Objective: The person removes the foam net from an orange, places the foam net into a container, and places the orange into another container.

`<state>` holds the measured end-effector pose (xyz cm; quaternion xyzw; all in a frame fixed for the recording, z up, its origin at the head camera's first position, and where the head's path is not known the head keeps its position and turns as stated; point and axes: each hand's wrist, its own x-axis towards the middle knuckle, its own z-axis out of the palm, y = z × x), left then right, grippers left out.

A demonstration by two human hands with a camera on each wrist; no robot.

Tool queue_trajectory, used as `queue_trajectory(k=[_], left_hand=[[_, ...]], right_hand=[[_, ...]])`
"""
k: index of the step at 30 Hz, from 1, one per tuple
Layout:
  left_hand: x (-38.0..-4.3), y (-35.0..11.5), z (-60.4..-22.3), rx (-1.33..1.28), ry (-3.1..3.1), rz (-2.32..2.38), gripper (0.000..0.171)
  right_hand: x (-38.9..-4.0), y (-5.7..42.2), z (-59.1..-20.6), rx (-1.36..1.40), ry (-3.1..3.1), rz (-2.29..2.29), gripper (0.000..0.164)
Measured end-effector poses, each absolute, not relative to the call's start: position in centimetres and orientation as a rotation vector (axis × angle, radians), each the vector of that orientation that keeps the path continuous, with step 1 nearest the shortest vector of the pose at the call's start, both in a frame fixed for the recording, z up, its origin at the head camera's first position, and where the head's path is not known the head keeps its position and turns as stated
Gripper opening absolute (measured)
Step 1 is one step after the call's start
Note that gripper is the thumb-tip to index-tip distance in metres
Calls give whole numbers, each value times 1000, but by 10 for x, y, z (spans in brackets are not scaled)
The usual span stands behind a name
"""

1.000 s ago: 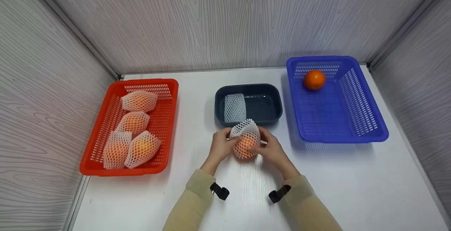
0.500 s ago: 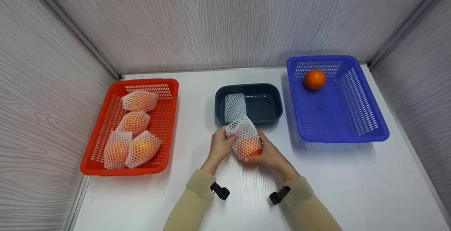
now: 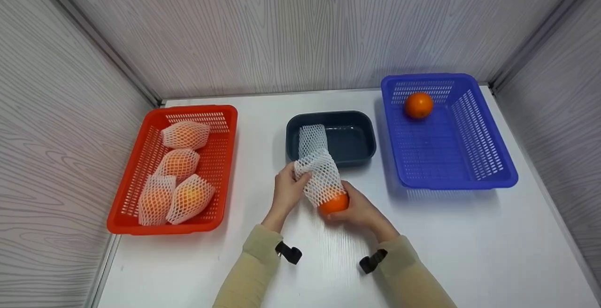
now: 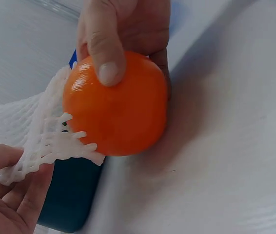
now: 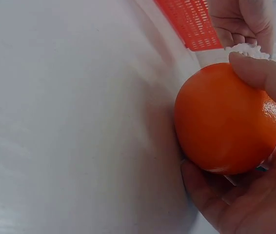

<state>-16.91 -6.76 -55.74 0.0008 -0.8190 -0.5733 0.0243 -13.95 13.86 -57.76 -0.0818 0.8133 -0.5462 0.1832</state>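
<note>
Net (image 3: 325,179) shifted left, hands (image 3: 287,189) (image 3: 358,208) gripping it and orange (image 3: 335,204); tray (image 3: 351,143) holds apparently another net (image 3: 312,137).

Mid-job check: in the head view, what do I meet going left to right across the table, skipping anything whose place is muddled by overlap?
Red basket → left hand → held fruit → right hand → blue basket.

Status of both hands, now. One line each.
Left hand: closed, pinching the white foam net.
Right hand: closed, holding the orange fruit between thumb and fingers.
</note>
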Motion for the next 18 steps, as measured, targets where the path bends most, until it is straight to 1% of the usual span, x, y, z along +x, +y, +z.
queue_trajectory(k=[10, 13, 16, 18], left_hand=[[-181, -82, -534, 61, -2373, -1844, 25], [-187, -85, -527, 81, -2359, -1841, 29], [-194, -86, -521, 96, -2380, -1809, 40], [-199, -87, -518, 102, -2400, -1812, 44]], right_hand=[[-137, 142, -577, -171, 2296, -1491, 83], [-137, 142, -578, -172, 2288, -1498, 83], [-137, 143, -579, -171, 2290, -1504, 83], [-137, 143, -580, -168, 2288, -1510, 82]])
